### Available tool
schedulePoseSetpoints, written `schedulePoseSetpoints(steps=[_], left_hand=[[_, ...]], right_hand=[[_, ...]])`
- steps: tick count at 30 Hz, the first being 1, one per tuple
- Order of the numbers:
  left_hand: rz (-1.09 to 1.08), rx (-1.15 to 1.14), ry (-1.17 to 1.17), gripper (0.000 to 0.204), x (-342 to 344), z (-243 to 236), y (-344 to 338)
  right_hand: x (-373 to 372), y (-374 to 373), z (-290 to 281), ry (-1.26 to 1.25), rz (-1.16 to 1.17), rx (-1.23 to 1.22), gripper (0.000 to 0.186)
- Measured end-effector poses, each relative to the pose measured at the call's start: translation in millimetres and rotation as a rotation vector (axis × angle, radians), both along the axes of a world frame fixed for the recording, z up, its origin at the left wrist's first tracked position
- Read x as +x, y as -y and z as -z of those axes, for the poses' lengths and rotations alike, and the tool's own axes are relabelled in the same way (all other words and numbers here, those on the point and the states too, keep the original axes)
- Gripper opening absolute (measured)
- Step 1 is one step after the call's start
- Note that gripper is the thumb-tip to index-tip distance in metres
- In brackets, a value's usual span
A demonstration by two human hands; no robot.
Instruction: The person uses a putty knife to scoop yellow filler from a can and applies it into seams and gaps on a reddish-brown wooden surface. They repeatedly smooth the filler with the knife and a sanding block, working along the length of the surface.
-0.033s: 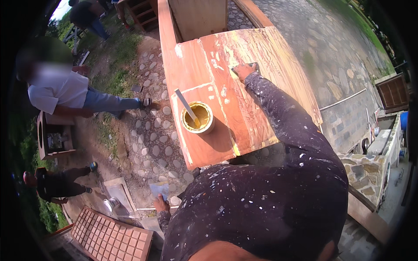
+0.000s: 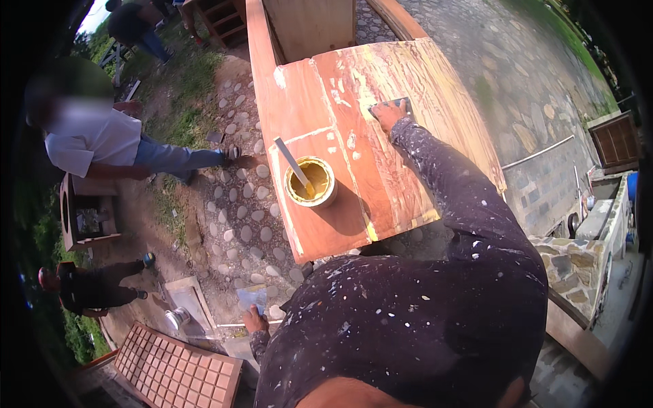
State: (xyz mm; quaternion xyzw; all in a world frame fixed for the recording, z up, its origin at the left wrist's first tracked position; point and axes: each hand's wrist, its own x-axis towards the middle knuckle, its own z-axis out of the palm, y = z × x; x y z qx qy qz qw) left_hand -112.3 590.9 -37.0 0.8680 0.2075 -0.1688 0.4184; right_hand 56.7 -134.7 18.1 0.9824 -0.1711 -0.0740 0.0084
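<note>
On a reddish wooden panel (image 2: 292, 102) my right hand (image 2: 389, 118) presses a dark flat spreader (image 2: 407, 105) against the streaked surface, fingers closed over it. Yellowish filler is smeared over the panel's right half, with pale patches and lines on the left. Down at my left side, my left hand (image 2: 256, 321) grips a broad flat scraper blade (image 2: 252, 298), held off the panel; its handle is hidden in my fingers. A round tub (image 2: 332, 195) of yellow paste stands on the panel's near left part. A flat pale stirring stick (image 2: 288, 156) leans in it.
One person (image 2: 88, 139) in a white shirt stands at the left, another (image 2: 81, 289) in dark clothes nearer. A gridded wooden panel (image 2: 173, 367) and a white can (image 2: 178, 317) lie low left. Cobbled ground (image 2: 245, 224) surrounds the work; a stone wall (image 2: 564, 272) is at the right.
My right hand and the spreader have slid slightly to the right across the panel. My left hand still holds the scraper, and the tub stays on the panel.
</note>
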Motion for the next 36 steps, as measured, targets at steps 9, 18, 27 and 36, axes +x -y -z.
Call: schedulePoseSetpoints(steps=[9, 18, 27, 36], left_hand=[[0.097, 0.121, 0.109, 0.046, -13.9, -4.9, -17.3], [-0.013, -0.235, 0.037, 0.048, 20.2, -32.8, 28.3], [0.067, -0.422, 0.028, 0.043, 76.6, -86.1, 100.0], [0.487, -0.784, 0.060, 0.036, 112.6, -195.9, 251.4]], right_hand=[[84.2, 77.8, -26.8, -0.130, -0.149, 0.234, 0.029], [15.9, 42.6, -24.0, -0.389, -0.354, 0.165, 0.056], [-89.6, -51.4, -135.6, 0.559, -0.161, 1.003, 0.045], [-132.0, -221.8, -181.7, 0.801, -0.903, 0.648, 0.047]])
